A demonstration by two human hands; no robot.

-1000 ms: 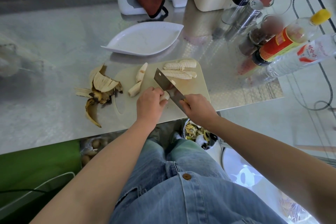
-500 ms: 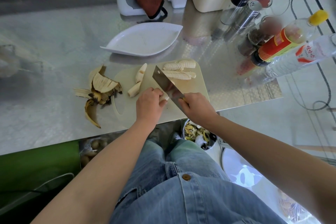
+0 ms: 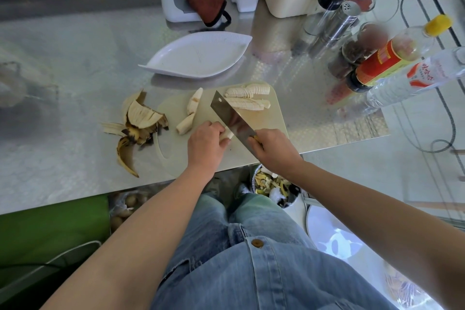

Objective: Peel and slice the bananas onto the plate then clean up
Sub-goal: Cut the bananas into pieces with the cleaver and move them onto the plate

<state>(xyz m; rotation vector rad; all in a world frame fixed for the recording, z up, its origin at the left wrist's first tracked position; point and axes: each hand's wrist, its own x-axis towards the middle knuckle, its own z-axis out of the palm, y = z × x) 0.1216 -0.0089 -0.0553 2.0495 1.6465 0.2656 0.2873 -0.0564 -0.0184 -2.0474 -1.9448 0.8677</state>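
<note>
Steel cleaver (image 3: 231,118) gripped by R hand (image 3: 273,151); L hand (image 3: 205,146) pinches banana piece (image 3: 227,135) on board (image 3: 271,121)

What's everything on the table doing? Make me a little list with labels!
left hand: holds banana piece on cutting board
right hand: grips knife, blade at that piece
sliced bananas: two rows, board's far end
uncut pieces: two, left part of board
plate: beyond board, no banana on it
peels: on table, left of board

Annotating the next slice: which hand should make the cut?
Right. The right hand grips the cleaver, its blade beside the banana piece; the left hand holds that piece on the cutting board.
</note>
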